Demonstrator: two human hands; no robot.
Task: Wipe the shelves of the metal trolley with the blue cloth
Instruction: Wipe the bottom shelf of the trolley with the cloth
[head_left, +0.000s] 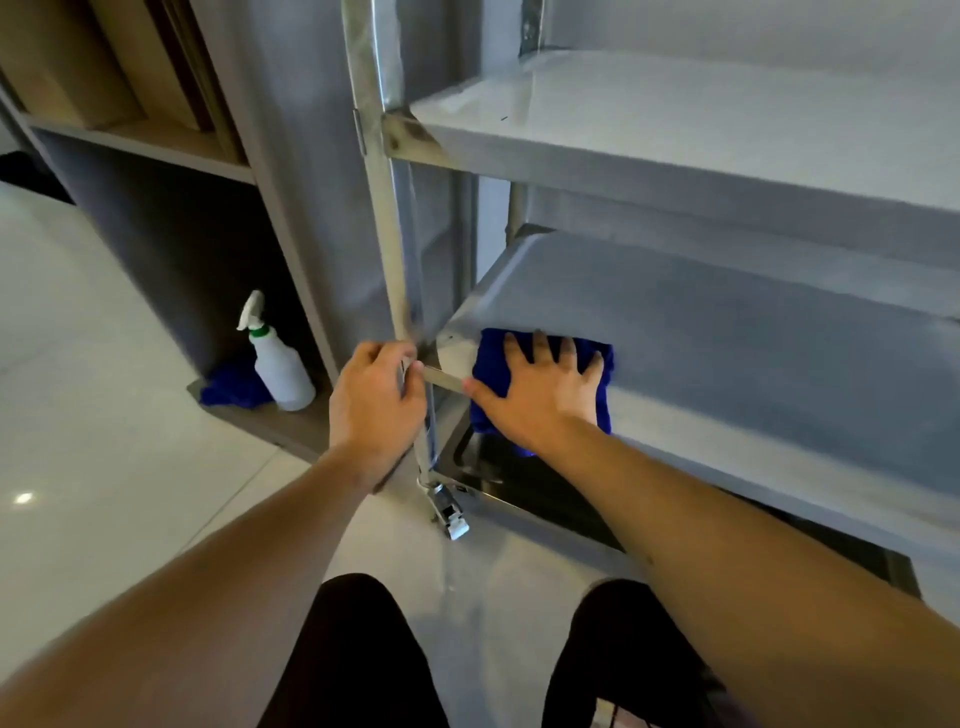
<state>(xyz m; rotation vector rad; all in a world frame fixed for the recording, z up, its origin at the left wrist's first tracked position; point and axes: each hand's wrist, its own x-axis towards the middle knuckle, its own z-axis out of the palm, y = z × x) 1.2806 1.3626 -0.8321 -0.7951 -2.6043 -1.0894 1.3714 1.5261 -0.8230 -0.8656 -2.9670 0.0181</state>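
Blue folded microfibre cloth (496, 374) lies flat at front-left corner of middle shelf (753, 332) of grey metal trolley (675, 156), overhanging the front edge slightly. Right hand (545, 382) presses on cloth w/ fingers straight & spread, palm down. Left hand (371, 395) grips the trolley's front-left upright post (387, 208), fingers curled round it. White plastic spray bottle (275, 364) stands on bottom ledge of grey cabinet (171, 244) at left, beside a second blue rag (228, 387).

The blue cloth (493, 374) lies flat at the front left corner of the metal trolley's middle shelf (753, 332).
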